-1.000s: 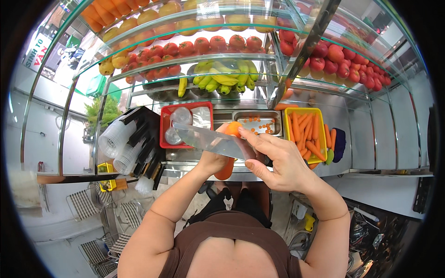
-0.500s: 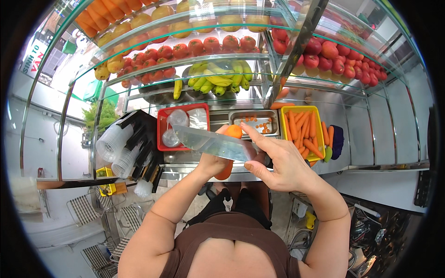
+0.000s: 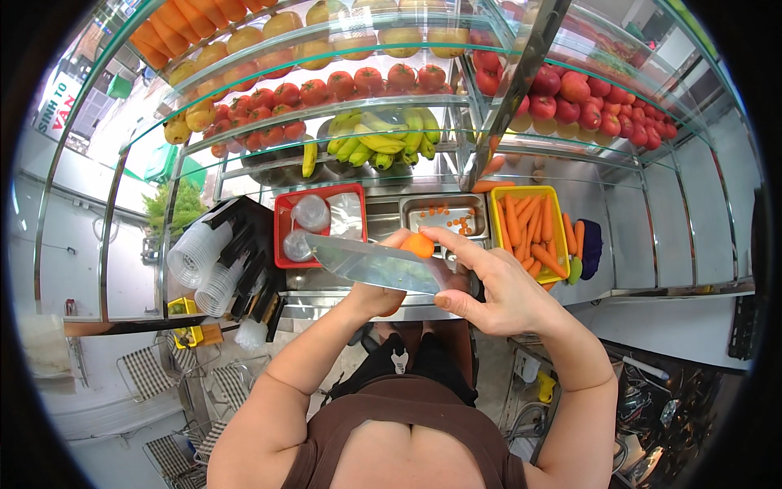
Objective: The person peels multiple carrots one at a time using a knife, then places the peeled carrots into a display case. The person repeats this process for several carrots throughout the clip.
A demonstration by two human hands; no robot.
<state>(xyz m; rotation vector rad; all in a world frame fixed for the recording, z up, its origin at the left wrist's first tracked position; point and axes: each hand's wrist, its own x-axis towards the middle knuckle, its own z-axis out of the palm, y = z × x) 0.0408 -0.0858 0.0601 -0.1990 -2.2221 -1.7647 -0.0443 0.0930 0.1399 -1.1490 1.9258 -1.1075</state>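
Note:
A peeled-looking orange carrot (image 3: 419, 245) is gripped in my left hand (image 3: 376, 298), its round end poking out above the blade. Most of its length is hidden by the hand and the knife. My right hand (image 3: 509, 285) is closed at the near end of a wide-bladed knife (image 3: 366, 265), with the handle mostly out of sight. The blade points left and crosses in front of my left hand. My right fingertips are close by the carrot's end. Beyond them, a metal tray (image 3: 444, 196) contains several small orange carrot pieces.
A yellow basket (image 3: 496, 213) of whole carrots stands right of the tray. Left of it is a red basket (image 3: 278, 224) with clear plastic items, then stacked plastic cups (image 3: 191, 257). Glass shelves above carry bananas (image 3: 379, 138), tomatoes (image 3: 338, 85) and red apples (image 3: 574, 88).
The carrot's end has shifted slightly right and down, and its lower end is now mostly hidden behind my left wrist. The knife has shifted slightly along with it.

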